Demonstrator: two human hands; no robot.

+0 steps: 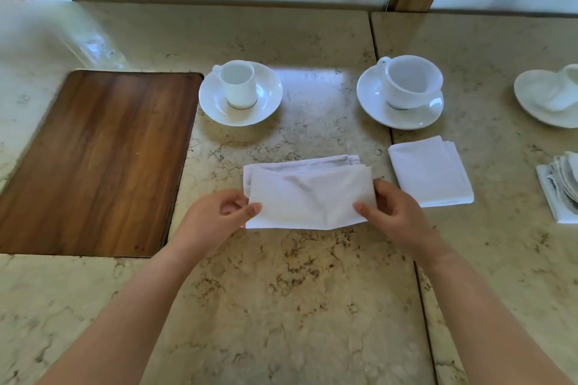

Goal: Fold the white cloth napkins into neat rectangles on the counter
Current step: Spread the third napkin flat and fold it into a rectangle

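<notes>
A white cloth napkin (pixel 308 194) lies in the middle of the marble counter (pixel 297 291), folded into a long strip with its near layer lifted. My left hand (pixel 215 219) pinches its left end between thumb and fingers. My right hand (pixel 397 212) pinches its right end the same way. To the right lies a folded white napkin (pixel 431 172), a neat rectangle flat on the counter. A stack of several more napkins (pixel 563 187) sits at the far right edge, partly cut off.
A wooden board (pixel 100 159) is set into the counter at the left. Behind the napkin stand two white cups on saucers (pixel 240 94) (pixel 403 91). A third saucer with a cup (pixel 550 97) is at the right edge. A wall and wooden post close the back.
</notes>
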